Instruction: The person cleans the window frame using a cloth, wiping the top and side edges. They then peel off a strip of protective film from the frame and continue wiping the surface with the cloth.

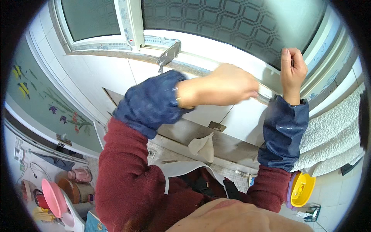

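Note:
My left hand (pixel 220 84), blurred, reaches across the window's lower frame (pixel 203 62) with its fingers bent down near the sill edge. Whether anything is in it I cannot tell. My right hand (pixel 293 65) is raised before the patterned glass (pixel 232 23) at the right, fingers curled in and thumb upright. Nothing shows in it. Dark blue sleeve covers (pixel 153 101) go over both forearms. A shiny grey flap (pixel 171 53) juts from the frame left of my left hand.
Below lie a grey ledge (pixel 179 130) and a pale cloth (pixel 204 146). White towels (pixel 330 136) hang at the right above a yellow basin (pixel 303 190). A pink basin (pixel 53 197) stands lower left, near a flower-decorated glass door (pixel 52 95).

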A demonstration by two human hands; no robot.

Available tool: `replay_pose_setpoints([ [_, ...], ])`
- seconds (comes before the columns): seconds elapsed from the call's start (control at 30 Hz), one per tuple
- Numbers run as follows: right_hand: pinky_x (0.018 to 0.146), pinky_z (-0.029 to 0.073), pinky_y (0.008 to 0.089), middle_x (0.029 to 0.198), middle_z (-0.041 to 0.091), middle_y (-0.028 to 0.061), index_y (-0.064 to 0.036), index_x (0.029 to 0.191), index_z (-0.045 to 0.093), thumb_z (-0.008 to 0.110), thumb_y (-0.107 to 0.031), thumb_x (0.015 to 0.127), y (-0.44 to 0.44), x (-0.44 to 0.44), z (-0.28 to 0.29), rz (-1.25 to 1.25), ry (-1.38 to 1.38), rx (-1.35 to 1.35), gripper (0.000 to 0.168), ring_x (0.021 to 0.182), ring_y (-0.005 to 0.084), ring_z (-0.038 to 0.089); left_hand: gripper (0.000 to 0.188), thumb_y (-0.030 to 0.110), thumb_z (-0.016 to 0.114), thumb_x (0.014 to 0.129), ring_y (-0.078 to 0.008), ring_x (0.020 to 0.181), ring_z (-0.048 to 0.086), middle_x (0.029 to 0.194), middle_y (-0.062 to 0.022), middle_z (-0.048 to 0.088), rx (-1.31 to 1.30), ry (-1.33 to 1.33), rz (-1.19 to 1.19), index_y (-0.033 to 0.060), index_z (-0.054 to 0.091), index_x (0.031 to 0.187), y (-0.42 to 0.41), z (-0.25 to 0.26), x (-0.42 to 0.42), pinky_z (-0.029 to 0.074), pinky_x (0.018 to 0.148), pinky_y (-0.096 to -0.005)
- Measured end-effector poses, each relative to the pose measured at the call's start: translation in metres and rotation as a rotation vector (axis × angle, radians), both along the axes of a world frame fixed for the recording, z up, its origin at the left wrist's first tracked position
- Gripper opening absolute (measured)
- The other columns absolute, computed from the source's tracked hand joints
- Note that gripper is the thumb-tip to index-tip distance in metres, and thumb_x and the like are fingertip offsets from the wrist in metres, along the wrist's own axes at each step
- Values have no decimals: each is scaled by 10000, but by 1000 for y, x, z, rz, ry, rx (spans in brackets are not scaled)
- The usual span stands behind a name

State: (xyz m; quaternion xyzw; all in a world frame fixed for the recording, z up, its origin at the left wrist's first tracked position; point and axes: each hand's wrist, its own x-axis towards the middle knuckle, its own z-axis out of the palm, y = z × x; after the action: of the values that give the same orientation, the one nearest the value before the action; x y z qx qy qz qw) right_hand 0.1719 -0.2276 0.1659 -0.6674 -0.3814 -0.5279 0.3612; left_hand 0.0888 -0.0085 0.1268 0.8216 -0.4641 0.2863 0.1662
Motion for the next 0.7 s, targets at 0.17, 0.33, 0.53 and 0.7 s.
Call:
replay_pose_setpoints([
  [0.17, 558, 422, 258, 689, 579, 52, -3, 860, 636, 694, -149, 955, 10, 2, -2, -17, 21, -70, 183, 601, 110, 500, 501, 559, 789, 793, -279, 731, 685, 800, -83, 677, -319, -274, 864, 77, 677, 864, 109, -11, -10, 534, 612, -379],
  [0.33, 554, 419, 263, 676, 570, 50, -5, 843, 634, 702, -165, 951, 11, 3, -4, -26, 62, -104, 205, 589, 118, 491, 615, 616, 670, 869, -316, 746, 691, 782, -139, 699, -183, 78, 989, 2, 696, 869, 144, -4, 10, 522, 649, -421],
  [0.53, 558, 426, 267, 668, 575, 59, -2, 835, 632, 702, -168, 944, 10, 12, -7, -65, 75, -119, 211, 586, 121, 499, 372, 321, 626, 964, -122, 644, 531, 683, -44, 609, -699, 191, 552, -23, 680, 834, 192, -27, -13, 450, 594, -317],
  [0.7, 563, 435, 264, 671, 585, 61, -7, 831, 636, 703, -172, 941, 6, 12, -4, -111, 104, -137, 210, 591, 117, 510, 293, 247, 656, 969, -53, 650, 419, 664, 61, 491, -882, 338, 554, 15, 664, 790, 214, -58, -38, 361, 557, -263],
])
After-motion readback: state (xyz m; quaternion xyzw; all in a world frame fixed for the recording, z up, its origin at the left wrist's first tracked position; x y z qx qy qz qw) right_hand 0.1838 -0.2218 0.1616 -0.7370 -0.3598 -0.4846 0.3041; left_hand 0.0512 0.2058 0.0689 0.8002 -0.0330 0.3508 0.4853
